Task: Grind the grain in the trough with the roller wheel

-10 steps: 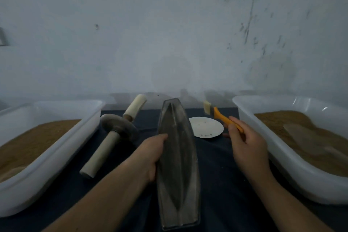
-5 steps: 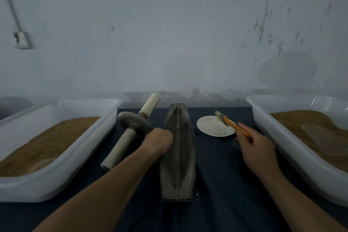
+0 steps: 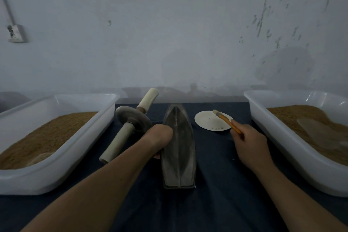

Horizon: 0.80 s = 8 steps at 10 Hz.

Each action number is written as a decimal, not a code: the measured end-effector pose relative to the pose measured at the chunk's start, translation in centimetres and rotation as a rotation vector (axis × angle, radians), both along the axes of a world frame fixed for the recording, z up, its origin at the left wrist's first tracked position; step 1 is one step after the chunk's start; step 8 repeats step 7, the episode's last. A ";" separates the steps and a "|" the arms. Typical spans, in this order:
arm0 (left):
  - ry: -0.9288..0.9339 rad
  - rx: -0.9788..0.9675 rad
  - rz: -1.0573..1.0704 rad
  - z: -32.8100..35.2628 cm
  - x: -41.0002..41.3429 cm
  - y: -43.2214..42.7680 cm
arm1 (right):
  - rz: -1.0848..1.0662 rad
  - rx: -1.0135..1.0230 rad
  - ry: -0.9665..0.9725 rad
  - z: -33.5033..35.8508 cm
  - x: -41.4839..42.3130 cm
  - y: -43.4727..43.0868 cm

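Orange brush (image 3: 227,123) in right hand (image 3: 250,147) now tips over plate (image 3: 205,120).

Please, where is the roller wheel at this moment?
In the head view, the roller wheel lies on the dark cloth left of centre, between the left white tub and the trough, just beyond the left hand.

Beside the left hand (image 3: 160,137) the trough (image 3: 178,149) is dull grey, just beyond it the roller wheel (image 3: 131,119) is grey with cream handles, and the right hand (image 3: 248,143) has an orange-handled brush (image 3: 227,123) over a white, brown-flecked plate (image 3: 205,120) on navy cloth (image 3: 216,184).
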<state>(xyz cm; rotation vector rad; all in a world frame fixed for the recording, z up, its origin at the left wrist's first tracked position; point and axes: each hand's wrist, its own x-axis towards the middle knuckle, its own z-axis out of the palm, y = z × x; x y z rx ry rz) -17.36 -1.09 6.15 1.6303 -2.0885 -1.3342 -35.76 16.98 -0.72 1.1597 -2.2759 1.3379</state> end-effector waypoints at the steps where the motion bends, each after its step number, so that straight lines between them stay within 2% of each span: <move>1: 0.050 0.130 -0.003 0.3 0.3 0.5 | -0.019 0.116 0.129 -0.2 0.0 -0.3; 3: 0.136 0.203 -0.003 0.2 1.3 0.4 | -0.038 0.247 0.190 -0.5 0.4 -0.5; 4: 0.131 0.212 -0.092 0.5 2.4 0.9 | -0.046 0.359 0.198 -0.2 0.6 -0.4; 5: 0.204 0.226 -0.172 0.4 3.0 0.8 | -0.045 0.452 0.183 -0.2 0.9 -0.7; 6: 0.289 0.067 -0.252 -0.2 6.3 1.9 | -0.041 0.535 0.134 -0.2 1.2 -0.7; 7: 0.286 -0.270 -0.281 -1.6 10.0 3.7 | -0.053 0.536 0.147 -0.3 1.1 -0.7; 8: 0.286 -0.270 -0.281 -1.6 10.0 3.7 | -0.053 0.536 0.147 -0.3 1.1 -0.7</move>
